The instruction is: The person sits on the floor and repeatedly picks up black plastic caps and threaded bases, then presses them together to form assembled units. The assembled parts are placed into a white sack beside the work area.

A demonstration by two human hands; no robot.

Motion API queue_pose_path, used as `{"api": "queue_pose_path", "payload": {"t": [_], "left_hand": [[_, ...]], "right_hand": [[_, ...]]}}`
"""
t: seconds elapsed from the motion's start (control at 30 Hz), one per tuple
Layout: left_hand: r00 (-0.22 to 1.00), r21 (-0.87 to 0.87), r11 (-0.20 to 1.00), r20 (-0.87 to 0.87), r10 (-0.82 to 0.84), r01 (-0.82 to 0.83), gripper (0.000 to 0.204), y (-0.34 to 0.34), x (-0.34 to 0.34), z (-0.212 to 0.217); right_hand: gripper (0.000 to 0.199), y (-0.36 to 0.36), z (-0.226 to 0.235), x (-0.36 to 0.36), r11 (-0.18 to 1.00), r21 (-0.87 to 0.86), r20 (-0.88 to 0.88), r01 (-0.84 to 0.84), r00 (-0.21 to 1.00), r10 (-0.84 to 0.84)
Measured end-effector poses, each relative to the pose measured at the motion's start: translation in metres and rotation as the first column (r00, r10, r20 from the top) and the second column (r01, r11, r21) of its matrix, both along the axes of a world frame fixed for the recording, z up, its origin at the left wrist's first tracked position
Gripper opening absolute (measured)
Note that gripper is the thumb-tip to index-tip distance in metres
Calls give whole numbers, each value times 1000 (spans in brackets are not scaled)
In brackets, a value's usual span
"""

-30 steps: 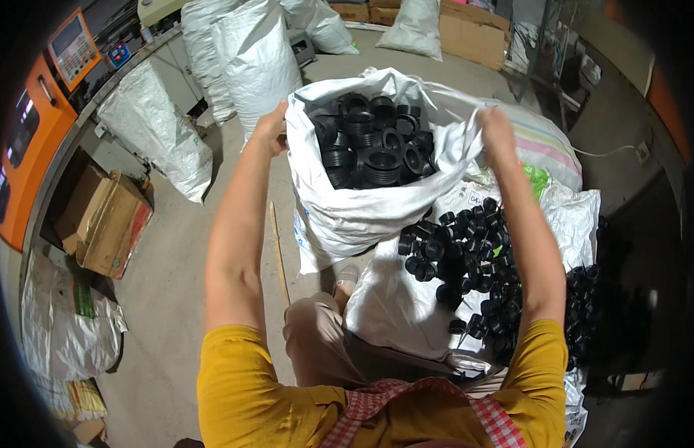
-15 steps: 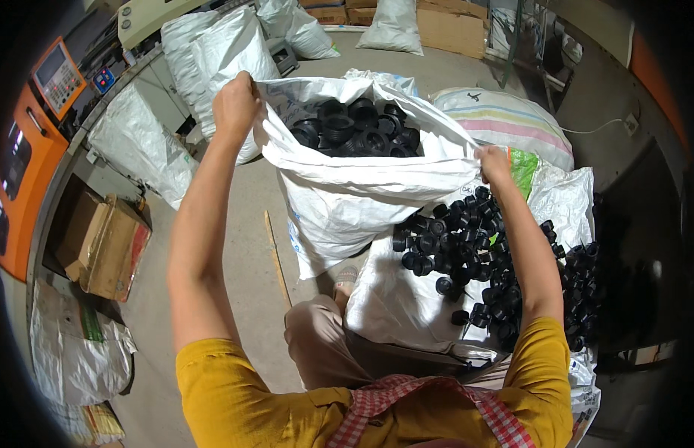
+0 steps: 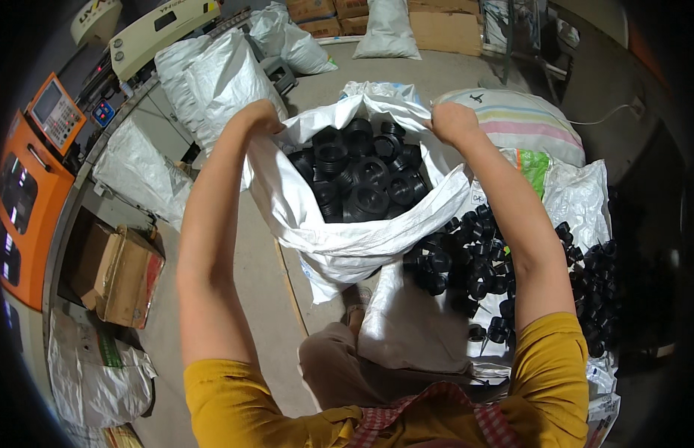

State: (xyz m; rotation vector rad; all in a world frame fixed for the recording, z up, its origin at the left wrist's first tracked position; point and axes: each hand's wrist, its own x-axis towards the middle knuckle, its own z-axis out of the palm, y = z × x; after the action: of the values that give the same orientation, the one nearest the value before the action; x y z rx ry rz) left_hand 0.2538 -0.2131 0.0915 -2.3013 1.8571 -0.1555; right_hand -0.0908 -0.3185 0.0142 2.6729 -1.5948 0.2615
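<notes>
Before me stands a white woven sack (image 3: 339, 250) with its mouth spread wide. Inside lie several black ribbed plastic parts (image 3: 366, 201), round and hollow. My left hand (image 3: 259, 118) is closed on the sack's rim at the far left. On the far right of the rim, my right hand (image 3: 453, 121) grips the fabric in a fist. More small black plastic parts (image 3: 481, 254) lie heaped on a flattened white sack to the right, partly hidden by my right forearm.
A striped stuffed sack (image 3: 522, 123) sits at the back right. Filled white sacks (image 3: 227, 78) line the back left. An orange machine (image 3: 33, 194) and an open cardboard box (image 3: 126, 276) stand at the left. A thin wooden strip (image 3: 291, 287) lies on the floor.
My right hand has moved up and left, from the sack's right corner to its far rim. The mouth gapes wider toward me, and more black parts show. My left hand sits slightly lower and to the right.
</notes>
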Motion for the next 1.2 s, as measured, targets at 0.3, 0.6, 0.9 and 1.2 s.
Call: {"api": "queue_pose_path", "payload": {"t": [0.3, 0.6, 0.9, 1.2], "left_hand": [[944, -792, 549, -329, -15, -267, 26, 26, -14, 19], [130, -180, 642, -984, -124, -745, 67, 180, -72, -60], [388, -399, 767, -897, -213, -502, 31, 204, -103, -8], [404, -436, 682, -572, -714, 587, 21, 251, -307, -145]], "right_hand": [[47, -57, 6, -43, 978, -15, 706, 209, 694, -137], [46, 167, -4, -71, 505, -571, 225, -647, 468, 855], [19, 168, -45, -117, 740, -671, 689, 40, 402, 603], [21, 83, -293, -204, 983, 166, 666, 75, 727, -168]]}}
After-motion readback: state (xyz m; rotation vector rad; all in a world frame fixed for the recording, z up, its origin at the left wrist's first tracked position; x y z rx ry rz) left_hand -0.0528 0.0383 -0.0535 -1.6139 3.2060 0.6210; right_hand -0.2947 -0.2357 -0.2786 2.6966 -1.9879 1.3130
